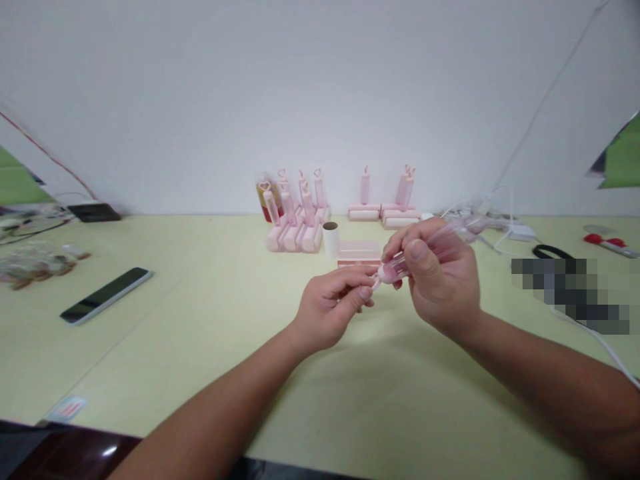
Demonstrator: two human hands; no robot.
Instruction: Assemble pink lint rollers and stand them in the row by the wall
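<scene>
My right hand (443, 283) is wrapped around a clear pinkish tube (400, 265), held tilted above the table with its far end up to the right. At its lower left end sits a pale pink cap with a small loop (377, 281). My left hand (333, 310) pinches that loop between thumb and fingers. Just behind the hands lies a pink box-shaped base (357, 252), partly hidden by the left fingers. Beside it stands a white cardboard tube (331, 240), upright with its top end uncovered.
Several pink bases with upright heart-topped tubes (295, 230) stand at the back centre; more pink units (400, 217) are right of them. A phone (107, 295) and clear plastic bags (37, 263) lie left. White cables (510, 220) and a red-handled tool (607, 243) are right.
</scene>
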